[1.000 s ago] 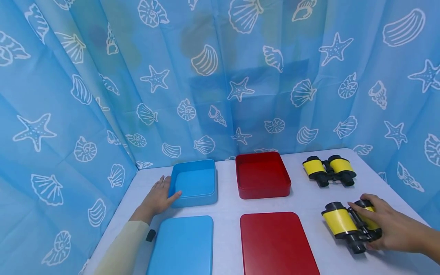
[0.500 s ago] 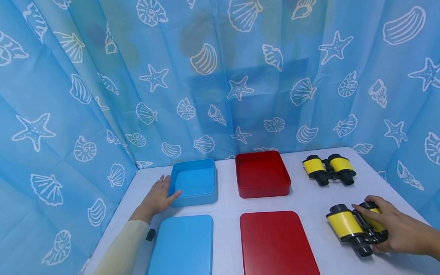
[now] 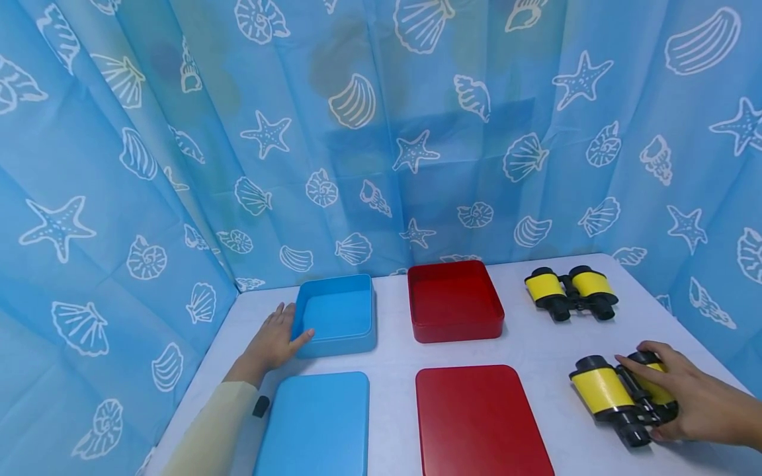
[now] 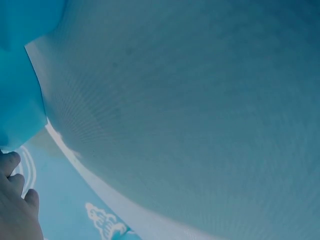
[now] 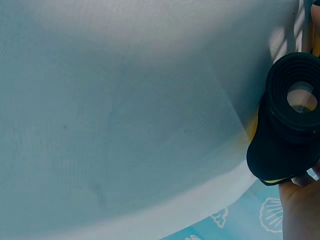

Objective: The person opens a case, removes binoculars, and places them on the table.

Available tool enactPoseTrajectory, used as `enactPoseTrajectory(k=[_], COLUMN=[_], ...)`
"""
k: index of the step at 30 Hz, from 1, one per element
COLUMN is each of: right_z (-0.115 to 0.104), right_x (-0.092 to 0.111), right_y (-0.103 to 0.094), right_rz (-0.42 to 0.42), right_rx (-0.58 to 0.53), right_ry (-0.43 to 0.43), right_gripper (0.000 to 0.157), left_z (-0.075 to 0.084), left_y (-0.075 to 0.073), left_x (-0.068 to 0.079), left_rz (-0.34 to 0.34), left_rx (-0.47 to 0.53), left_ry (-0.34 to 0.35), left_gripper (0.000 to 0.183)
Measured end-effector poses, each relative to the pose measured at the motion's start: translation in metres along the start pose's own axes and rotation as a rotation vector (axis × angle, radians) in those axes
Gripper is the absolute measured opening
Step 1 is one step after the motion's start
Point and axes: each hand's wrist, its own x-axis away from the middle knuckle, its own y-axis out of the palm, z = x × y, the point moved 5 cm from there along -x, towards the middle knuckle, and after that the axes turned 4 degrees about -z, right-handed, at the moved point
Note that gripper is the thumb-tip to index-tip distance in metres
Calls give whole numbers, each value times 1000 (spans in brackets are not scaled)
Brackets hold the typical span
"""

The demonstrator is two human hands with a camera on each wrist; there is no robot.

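Observation:
Black binoculars with yellow bands (image 3: 604,390) lie on the white table at the near right. Over their right barrel, my right hand (image 3: 696,396) holds them, with the thumb on the left side and fingers over the far end. The right wrist view shows one eyepiece (image 5: 290,105) close up at the right edge. At the left, my left hand (image 3: 270,344) touches the light blue box (image 3: 339,345), fingers along its left wall and thumb at its front corner. The box has no lid on, and nothing lies in it.
A red box (image 3: 458,332), also lidless, stands right of the blue one. In front lie a flat blue lid (image 3: 318,423) and a red lid (image 3: 479,416). Second yellow-and-black binoculars (image 3: 589,283) lie at the back right. A shell-patterned curtain (image 3: 381,165) surrounds the table.
My right hand and the binoculars under it have moved a little to the right and toward the near edge. My left hand stays at the blue box.

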Motion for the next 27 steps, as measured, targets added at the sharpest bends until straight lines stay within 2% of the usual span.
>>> enactPoseTrajectory(k=[7, 15, 20, 23, 27], right_z=[2, -8, -19, -27, -42], right_x=[2, 1, -2, -6, -19], right_y=[3, -3, -14, -28, -48], right_rz=[-7, 37, -18, -50, -12], right_rx=[-3, 53, 69, 36, -5], right_ry=[15, -12, -34, -55, -94], right_gripper=[119, 122, 125, 114, 90], left_z=[0, -5, -6, -4, 2], left_y=[1, 1, -2, -8, -20], left_x=[0, -1, 3, 6, 12], left_rz=[0, -11, -26, -34, -44], left_rx=[4, 5, -59, -117, -97], left_ry=[1, -2, -9, -16, -23], left_gripper=[99, 98, 98, 97, 91])
